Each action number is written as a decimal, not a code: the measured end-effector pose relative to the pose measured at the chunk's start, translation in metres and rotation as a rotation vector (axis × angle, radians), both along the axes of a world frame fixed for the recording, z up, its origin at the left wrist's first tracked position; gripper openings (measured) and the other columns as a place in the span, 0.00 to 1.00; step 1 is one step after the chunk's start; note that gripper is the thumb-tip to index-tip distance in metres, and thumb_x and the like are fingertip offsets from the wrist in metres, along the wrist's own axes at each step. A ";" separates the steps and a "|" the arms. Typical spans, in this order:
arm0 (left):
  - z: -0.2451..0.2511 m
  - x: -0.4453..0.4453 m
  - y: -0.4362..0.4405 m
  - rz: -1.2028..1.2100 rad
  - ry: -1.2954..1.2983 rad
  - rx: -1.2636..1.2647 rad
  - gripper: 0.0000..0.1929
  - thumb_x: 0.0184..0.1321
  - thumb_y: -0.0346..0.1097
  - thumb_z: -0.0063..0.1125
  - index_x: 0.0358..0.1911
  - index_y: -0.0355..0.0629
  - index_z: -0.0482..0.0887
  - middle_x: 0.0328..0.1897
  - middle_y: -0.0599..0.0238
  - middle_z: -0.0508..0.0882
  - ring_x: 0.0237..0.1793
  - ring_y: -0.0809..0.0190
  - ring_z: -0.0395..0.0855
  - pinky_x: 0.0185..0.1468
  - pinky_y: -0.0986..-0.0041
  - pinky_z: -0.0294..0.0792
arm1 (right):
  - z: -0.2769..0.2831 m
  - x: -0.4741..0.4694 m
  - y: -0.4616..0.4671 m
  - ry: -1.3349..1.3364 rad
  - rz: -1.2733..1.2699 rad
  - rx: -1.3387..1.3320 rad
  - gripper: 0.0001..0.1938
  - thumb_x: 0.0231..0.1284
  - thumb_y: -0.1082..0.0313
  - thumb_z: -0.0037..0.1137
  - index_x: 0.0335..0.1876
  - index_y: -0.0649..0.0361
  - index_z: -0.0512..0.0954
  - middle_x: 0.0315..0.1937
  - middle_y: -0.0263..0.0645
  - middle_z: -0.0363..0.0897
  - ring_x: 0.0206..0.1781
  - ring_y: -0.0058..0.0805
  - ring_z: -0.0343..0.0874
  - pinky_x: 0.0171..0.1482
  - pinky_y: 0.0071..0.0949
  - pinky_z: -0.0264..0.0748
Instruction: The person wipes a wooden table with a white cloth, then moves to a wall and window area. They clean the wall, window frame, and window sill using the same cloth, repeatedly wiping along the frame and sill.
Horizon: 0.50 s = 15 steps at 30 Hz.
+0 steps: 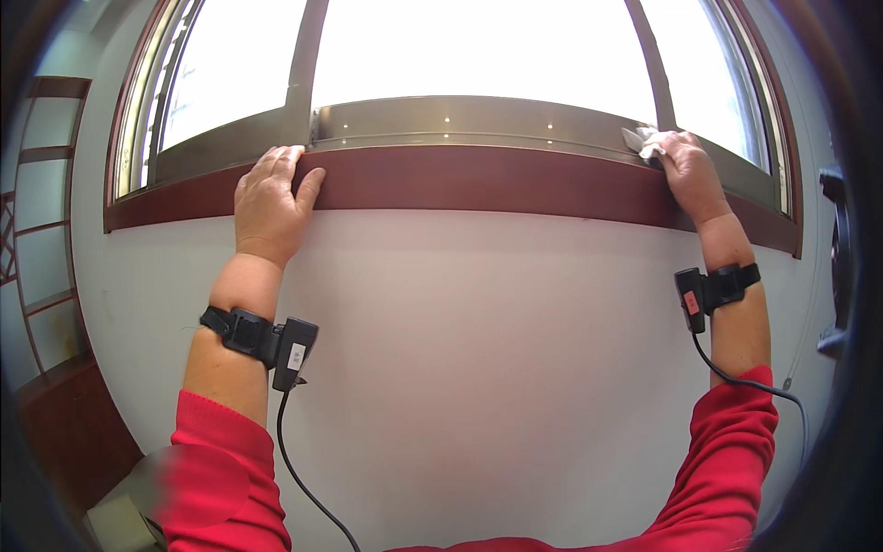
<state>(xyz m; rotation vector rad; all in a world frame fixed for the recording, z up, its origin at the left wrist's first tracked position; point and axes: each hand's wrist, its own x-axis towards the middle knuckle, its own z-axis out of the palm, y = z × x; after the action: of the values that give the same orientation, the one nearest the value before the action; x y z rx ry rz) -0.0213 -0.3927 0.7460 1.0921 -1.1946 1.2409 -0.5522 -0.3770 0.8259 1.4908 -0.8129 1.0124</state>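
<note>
My left hand rests on the reddish-brown window sill, its fingertips over the upper edge and its thumb apart. Nothing is held in it. At the right end of the sliding-window track, my right hand grips a crumpled white cloth or tissue. Part of the cloth sticks out to the left of the fingers; the rest is hidden in the grip. The metal window frame rises behind the track, with bright glass above.
A white wall fills the space below the sill. Black devices are strapped to my left forearm and right forearm, with cables hanging down. Shelving stands at far left, a dark object at far right.
</note>
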 end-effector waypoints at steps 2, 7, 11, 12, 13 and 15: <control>0.000 -0.002 0.002 -0.018 -0.002 0.012 0.26 0.68 0.55 0.50 0.58 0.43 0.79 0.63 0.58 0.79 0.68 0.55 0.71 0.69 0.60 0.59 | -0.001 -0.009 0.000 -0.061 0.002 0.006 0.08 0.63 0.71 0.52 0.42 0.64 0.81 0.44 0.47 0.82 0.53 0.47 0.77 0.57 0.37 0.74; 0.001 -0.002 -0.001 -0.032 -0.035 -0.045 0.24 0.67 0.54 0.53 0.56 0.42 0.80 0.60 0.57 0.81 0.66 0.54 0.73 0.67 0.60 0.60 | -0.003 -0.037 -0.001 -0.170 -0.094 0.002 0.10 0.63 0.69 0.53 0.45 0.62 0.81 0.47 0.45 0.83 0.55 0.47 0.76 0.60 0.36 0.74; 0.001 -0.001 -0.005 -0.021 -0.064 -0.079 0.24 0.67 0.52 0.53 0.55 0.41 0.81 0.58 0.57 0.82 0.64 0.55 0.74 0.67 0.60 0.60 | -0.005 -0.057 -0.001 -0.176 -0.137 -0.065 0.10 0.63 0.70 0.51 0.45 0.60 0.81 0.46 0.43 0.82 0.51 0.48 0.76 0.57 0.40 0.74; -0.001 -0.002 -0.006 -0.013 -0.059 -0.098 0.24 0.67 0.53 0.53 0.55 0.40 0.81 0.58 0.58 0.82 0.65 0.56 0.74 0.67 0.60 0.59 | -0.006 -0.060 0.001 -0.185 -0.143 -0.031 0.10 0.65 0.69 0.50 0.46 0.59 0.81 0.46 0.43 0.82 0.50 0.48 0.76 0.56 0.41 0.74; -0.001 -0.001 -0.005 -0.019 -0.069 -0.109 0.24 0.67 0.53 0.53 0.56 0.41 0.81 0.58 0.58 0.82 0.65 0.56 0.73 0.67 0.60 0.59 | -0.006 -0.061 0.002 -0.243 -0.132 0.005 0.10 0.67 0.67 0.50 0.46 0.58 0.81 0.48 0.42 0.82 0.50 0.47 0.76 0.56 0.40 0.74; -0.003 -0.002 -0.006 -0.037 -0.056 -0.101 0.24 0.67 0.53 0.53 0.56 0.41 0.81 0.59 0.59 0.81 0.66 0.57 0.72 0.68 0.61 0.59 | -0.007 -0.061 0.004 -0.356 -0.142 0.039 0.11 0.68 0.63 0.51 0.47 0.59 0.81 0.48 0.44 0.82 0.50 0.48 0.77 0.56 0.40 0.74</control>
<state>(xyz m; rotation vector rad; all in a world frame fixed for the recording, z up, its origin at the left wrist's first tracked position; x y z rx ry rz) -0.0233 -0.3986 0.7434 0.9624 -1.1767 1.2964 -0.6128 -0.3735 0.8193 1.2814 -1.1794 1.1765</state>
